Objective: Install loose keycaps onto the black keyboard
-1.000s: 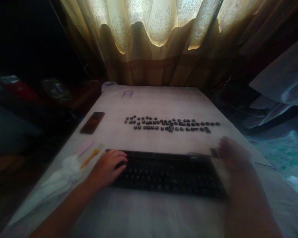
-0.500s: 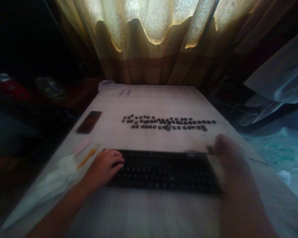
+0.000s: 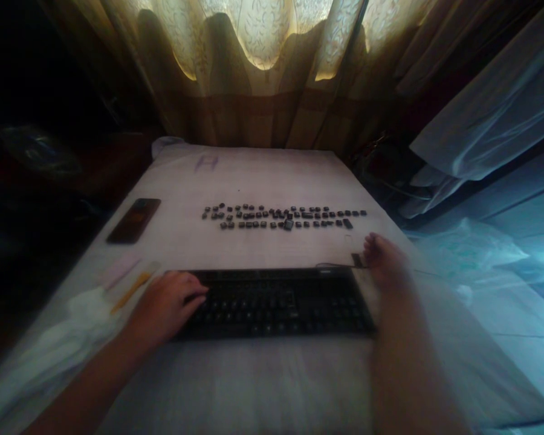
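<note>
A black keyboard (image 3: 254, 302) lies across the near part of the cloth-covered table. My left hand (image 3: 170, 299) grips its left end, with fingers and thumb bent over the keys there. Just past the far right corner, my right hand (image 3: 383, 257) is closed, its fingers curled and somewhat blurred. What it holds, if anything, I cannot make out. Beside its fingers is a small dark piece (image 3: 357, 260), close to a thin cable (image 3: 329, 264). Beyond the keyboard, loose black keycaps (image 3: 276, 214) are spread in uneven rows.
At the left lie a phone (image 3: 135, 221), a pink item (image 3: 119, 270), a yellow-handled tool (image 3: 131, 292) and a crumpled white cloth (image 3: 72, 326). Curtains (image 3: 254, 90) hang behind the table (image 3: 272, 172). Clear plastic (image 3: 466, 248) sits off its right edge.
The camera has turned right, so everything sits further left in view. My right hand looks less blurred, still by the keyboard's far right corner. My left hand stays on the keyboard.
</note>
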A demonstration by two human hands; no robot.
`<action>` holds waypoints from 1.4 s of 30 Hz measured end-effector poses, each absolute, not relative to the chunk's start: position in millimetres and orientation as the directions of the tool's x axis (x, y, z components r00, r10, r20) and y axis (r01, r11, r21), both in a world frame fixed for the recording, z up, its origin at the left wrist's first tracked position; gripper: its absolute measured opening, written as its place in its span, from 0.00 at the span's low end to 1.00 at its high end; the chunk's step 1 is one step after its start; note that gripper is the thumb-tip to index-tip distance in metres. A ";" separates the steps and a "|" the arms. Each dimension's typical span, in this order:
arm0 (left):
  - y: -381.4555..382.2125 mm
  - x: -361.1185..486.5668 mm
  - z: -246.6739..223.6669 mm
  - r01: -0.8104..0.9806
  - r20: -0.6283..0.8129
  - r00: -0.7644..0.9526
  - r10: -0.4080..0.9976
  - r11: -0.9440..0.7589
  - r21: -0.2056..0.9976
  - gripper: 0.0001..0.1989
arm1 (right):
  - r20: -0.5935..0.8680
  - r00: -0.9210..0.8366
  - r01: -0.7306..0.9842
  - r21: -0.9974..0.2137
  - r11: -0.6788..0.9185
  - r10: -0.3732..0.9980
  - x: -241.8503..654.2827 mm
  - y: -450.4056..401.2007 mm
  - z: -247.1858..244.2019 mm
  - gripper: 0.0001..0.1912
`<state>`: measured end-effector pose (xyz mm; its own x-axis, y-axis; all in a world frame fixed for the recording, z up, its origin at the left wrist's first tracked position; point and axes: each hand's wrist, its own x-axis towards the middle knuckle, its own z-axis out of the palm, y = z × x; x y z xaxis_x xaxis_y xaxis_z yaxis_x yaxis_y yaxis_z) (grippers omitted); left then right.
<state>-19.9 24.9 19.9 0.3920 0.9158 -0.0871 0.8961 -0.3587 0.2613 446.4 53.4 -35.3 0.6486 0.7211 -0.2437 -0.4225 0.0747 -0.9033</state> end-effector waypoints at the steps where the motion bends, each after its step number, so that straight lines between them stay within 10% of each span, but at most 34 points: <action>1: 24.7 -19.3 20.1 0.897 -0.084 0.389 0.918 -0.356 0.261 0.10 | -0.242 0.646 -0.421 -0.904 0.074 0.724 446.3 53.2 -35.1 0.03; 42: 31.6 -17.2 36.0 0.926 -0.245 0.346 0.906 -0.288 0.244 0.09 | -0.258 0.633 -0.457 -0.885 0.084 0.730 452.6 57.2 -51.1 0.06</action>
